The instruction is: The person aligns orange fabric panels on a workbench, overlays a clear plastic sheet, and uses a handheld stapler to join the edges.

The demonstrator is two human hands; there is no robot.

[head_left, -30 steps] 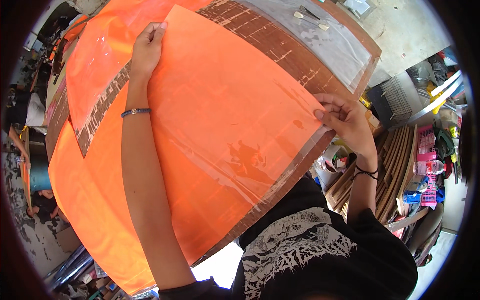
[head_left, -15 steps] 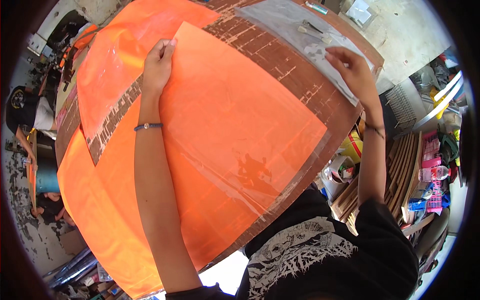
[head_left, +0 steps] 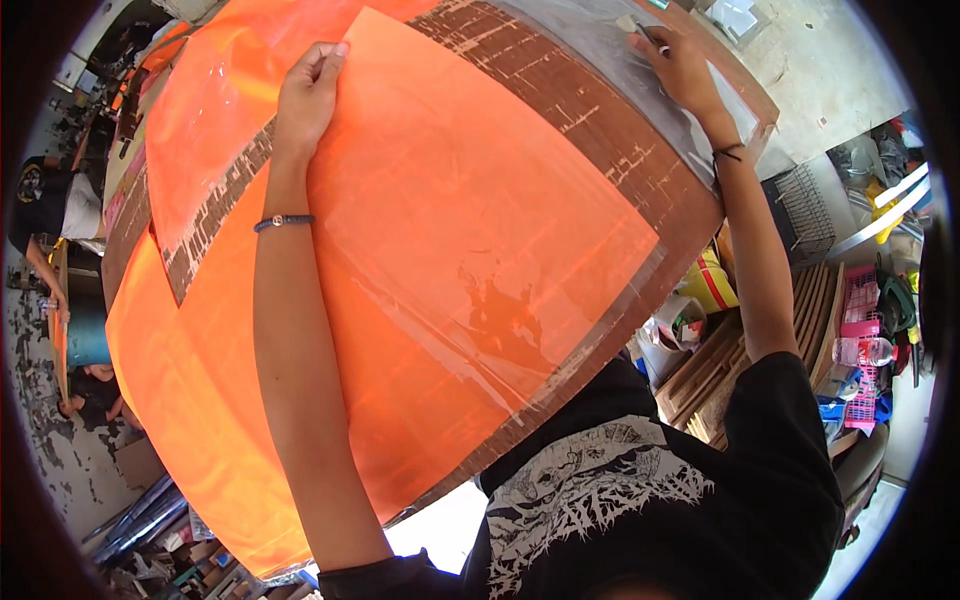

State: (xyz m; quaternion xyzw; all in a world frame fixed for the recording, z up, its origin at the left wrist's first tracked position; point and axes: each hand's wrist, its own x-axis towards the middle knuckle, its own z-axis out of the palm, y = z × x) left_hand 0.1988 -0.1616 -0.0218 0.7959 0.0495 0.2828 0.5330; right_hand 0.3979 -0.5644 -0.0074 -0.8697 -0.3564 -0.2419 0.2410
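Observation:
My left hand (head_left: 310, 92) is closed at the far left corner of a light orange sheet (head_left: 480, 200), with its thumb and forefinger pinching that edge. The sheet lies over a brighter orange sheet (head_left: 400, 450), and its near part looks glossy, with a clear film-like edge and a dark reflection. At the far right, my right hand (head_left: 682, 78) closes its fingers around the dark handle of a small brush (head_left: 630, 24) with a tan tip. The brush is over a grey, see-through plastic sheet (head_left: 590, 55) and is partly hidden by the fingers.
A worn brown tabletop (head_left: 540, 75) shows between the sheets. More orange material (head_left: 215, 120) lies at the far left. Wooden boards (head_left: 735, 375), a wire basket (head_left: 803, 215) and a plastic bottle (head_left: 862, 351) are at the right. Another person (head_left: 65, 205) is at the left.
My right hand has moved farther away and slightly left, and has taken hold of the brush that lay on the grey plastic. My left hand keeps its pinch on the sheet's corner.

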